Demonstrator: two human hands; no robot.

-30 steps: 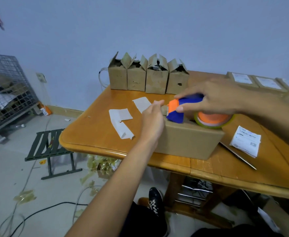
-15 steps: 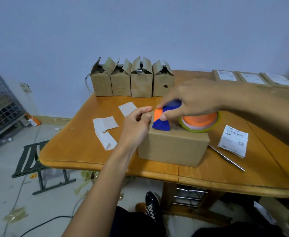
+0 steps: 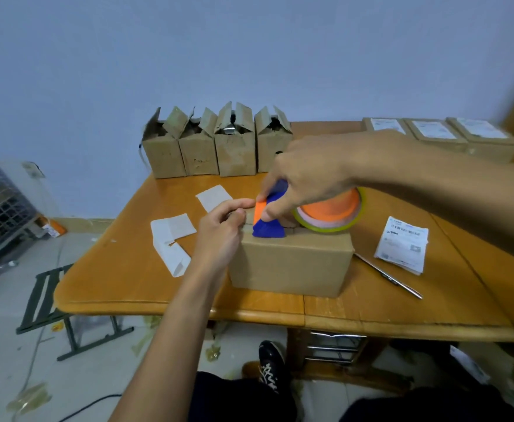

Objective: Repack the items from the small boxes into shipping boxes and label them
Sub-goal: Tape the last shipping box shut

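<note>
Pale blue wall (image 3: 249, 41) behind a wooden table (image 3: 121, 269); green folding stool (image 3: 41, 303) on grey floor (image 3: 0, 354).

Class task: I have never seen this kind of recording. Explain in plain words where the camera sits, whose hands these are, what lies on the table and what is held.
There is no machine: one camera on a person's head looks down at their own hands. The right hand grips a blue-and-orange tape dispenser on top of a closed shipping box; the left hand pinches at that box's top edge. On the wooden table also stand four open small boxes, three labelled boxes, plus paper labels and a metal tool.
</note>
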